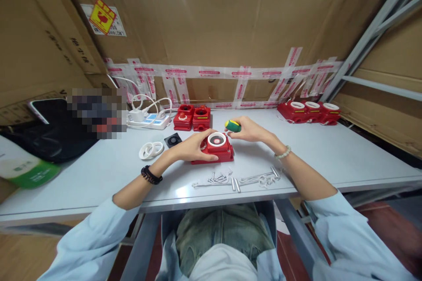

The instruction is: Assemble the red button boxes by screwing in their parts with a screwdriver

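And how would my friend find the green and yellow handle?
On the white table, the left hand holds a red box. Beside it, the right hand holds the handle; unlike the red box and silvery screws, it's green and yellow.

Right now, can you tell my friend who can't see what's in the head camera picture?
Someone's left hand grips a red, white-ringed device on a pale table, while their right hand holds a green-and-yellow handle beside it. Screws and metal tubes lie in front, and more red devices sit towards the back.
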The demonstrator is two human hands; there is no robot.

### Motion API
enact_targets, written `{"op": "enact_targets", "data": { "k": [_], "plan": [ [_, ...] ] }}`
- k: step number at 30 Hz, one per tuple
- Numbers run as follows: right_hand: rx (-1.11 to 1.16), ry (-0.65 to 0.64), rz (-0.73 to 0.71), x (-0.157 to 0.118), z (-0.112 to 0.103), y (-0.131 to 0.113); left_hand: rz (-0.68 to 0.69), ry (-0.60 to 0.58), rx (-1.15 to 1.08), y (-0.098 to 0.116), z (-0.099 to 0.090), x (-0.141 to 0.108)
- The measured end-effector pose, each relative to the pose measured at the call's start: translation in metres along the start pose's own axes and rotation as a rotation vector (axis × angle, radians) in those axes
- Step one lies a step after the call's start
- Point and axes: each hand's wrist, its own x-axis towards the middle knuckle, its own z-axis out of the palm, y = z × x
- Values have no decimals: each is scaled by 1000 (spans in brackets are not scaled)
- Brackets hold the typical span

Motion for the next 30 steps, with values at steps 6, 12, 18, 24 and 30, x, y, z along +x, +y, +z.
{"op": "enact_targets", "data": {
  "k": [6, 12, 18, 24, 30],
  "plan": [
    [7, -4, 16, -2, 1, 0, 6, -2, -8, 0, 0, 0],
    [30, -15, 27, -1, 1, 2, 12, -6, 11, 0, 0, -1],
    [81, 108, 154, -1, -3, 0, 19, 138, 139, 13, -8, 0],
    [122, 217, 293, 0, -5, -1, 61, 77, 512, 54, -18, 40],
    [123, 203, 333, 1, -5, 2, -211, -238, 759, 79, -13, 79]
  ]
}}
